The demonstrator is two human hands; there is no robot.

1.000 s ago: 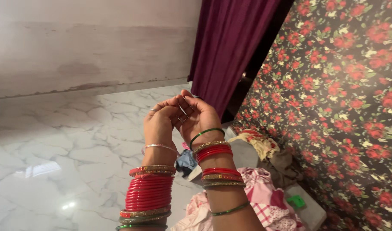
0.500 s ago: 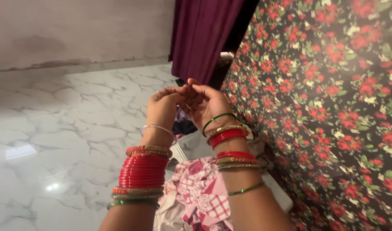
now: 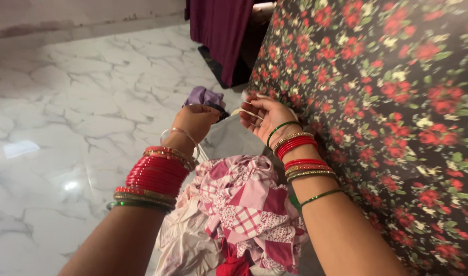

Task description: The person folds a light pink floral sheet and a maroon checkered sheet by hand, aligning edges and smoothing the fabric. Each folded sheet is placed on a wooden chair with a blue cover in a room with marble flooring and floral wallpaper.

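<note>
Hands now parted; left hand (image 3: 195, 120) curled, contents unclear; right hand (image 3: 264, 115) half-open, pale thread (image 3: 249, 113) across fingers; patchwork cloth (image 3: 244, 209) below wrists

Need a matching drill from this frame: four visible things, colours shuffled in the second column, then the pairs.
Things:
1. curtain
2. floor
3. thick bangle stack on left forearm
4. bangle nearest the right hand

Colours:
A. green
B. dark maroon
C. red
D. white marble with grey veins

Pairs: 1-B, 2-D, 3-C, 4-A
</note>
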